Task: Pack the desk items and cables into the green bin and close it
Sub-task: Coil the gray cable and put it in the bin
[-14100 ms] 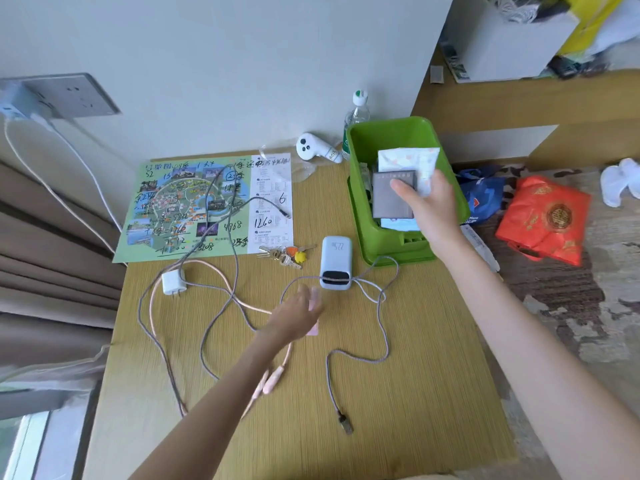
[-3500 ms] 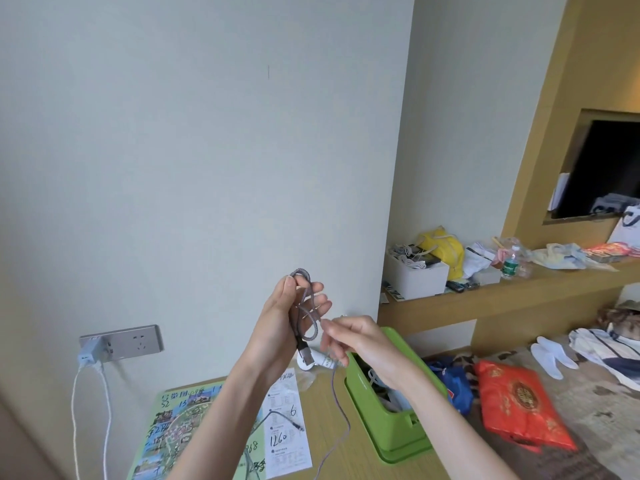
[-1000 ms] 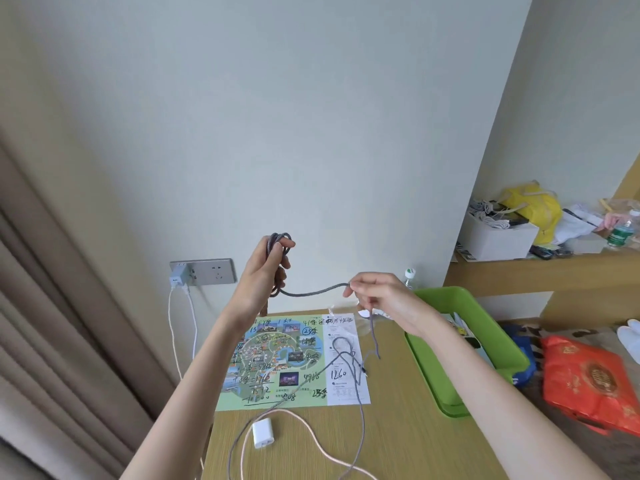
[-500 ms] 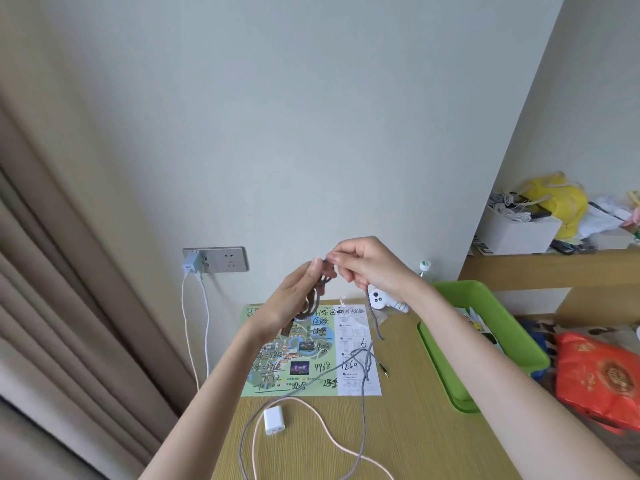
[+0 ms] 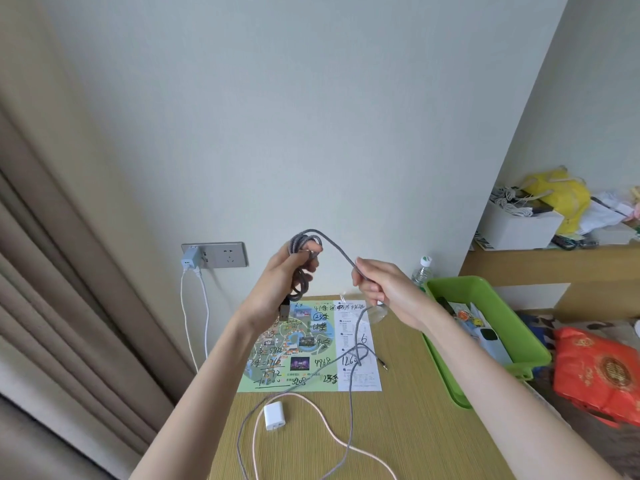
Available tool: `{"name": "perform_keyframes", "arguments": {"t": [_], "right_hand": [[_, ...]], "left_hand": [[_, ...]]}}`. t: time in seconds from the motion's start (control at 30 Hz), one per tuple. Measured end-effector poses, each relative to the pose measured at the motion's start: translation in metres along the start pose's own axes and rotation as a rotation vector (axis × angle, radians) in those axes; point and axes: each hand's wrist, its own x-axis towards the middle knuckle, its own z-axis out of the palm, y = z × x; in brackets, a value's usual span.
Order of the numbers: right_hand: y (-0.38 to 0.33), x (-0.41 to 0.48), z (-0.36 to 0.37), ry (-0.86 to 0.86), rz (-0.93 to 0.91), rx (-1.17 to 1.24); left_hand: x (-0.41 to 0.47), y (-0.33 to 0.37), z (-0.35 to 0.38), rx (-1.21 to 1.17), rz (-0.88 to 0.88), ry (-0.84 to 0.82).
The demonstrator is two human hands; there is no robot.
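The cable [image 5: 337, 249] is thin, grey and braided, with a metal plug [image 5: 284, 311] at one end. It is held in the air above the far side of the bench [image 5: 398, 427], in front of the wall [image 5: 311, 133]. The left hand [image 5: 280, 282] grips several coils of it. The coils stand upright, their long axis close to vertical, with the loop tops above the fingers and the plug hanging below the palm, pointing down at the map [image 5: 294, 344]. From the top of the coils one strand arcs right and downward to the right hand [image 5: 384, 285], which pinches it between thumb and curled fingers. Below that hand the cable drops almost straight to the bench, crosses the map's white margin and runs toward the near edge. A pink cable [image 5: 325, 427] and a white charger [image 5: 274, 415] lie on the bench nearer the person. The green bin [image 5: 457, 284] sits open at the bench's right edge, well apart from the coils, with items inside.
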Motion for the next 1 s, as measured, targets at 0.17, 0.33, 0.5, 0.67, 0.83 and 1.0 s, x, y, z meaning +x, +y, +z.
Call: {"name": "perform_keyframes", "arguments": {"t": [0.17,0.33,0.5,0.67,0.83,1.0], "right_hand": [[0.001,-0.003,0.014,0.009,-0.053,0.004],[0.006,-0.004,0.023,-0.059,-0.078,-0.050],[0.017,-0.008,0.006,-0.053,0.011,-0.252],[0.025,-0.010,-0.024,0.082,0.062,-0.290],[0.005,-0.011,-0.041,0.053,-0.017,-0.133],[-0.031,-0.016,-0.034,-0.031,-0.109,-0.229]], "left_hand": [[0.002,-0.004,0.017,-0.324,0.003,-0.021],[0.005,-0.001,0.025,-0.529,0.028,-0.101],[0.012,0.006,0.014,-0.458,0.097,0.050],[0.015,0.009,-0.005,-0.308,0.117,0.160],[0.010,0.002,-0.009,-0.004,0.065,0.197],[0.007,-0.007,-0.002,0.238,0.058,0.101]]}}
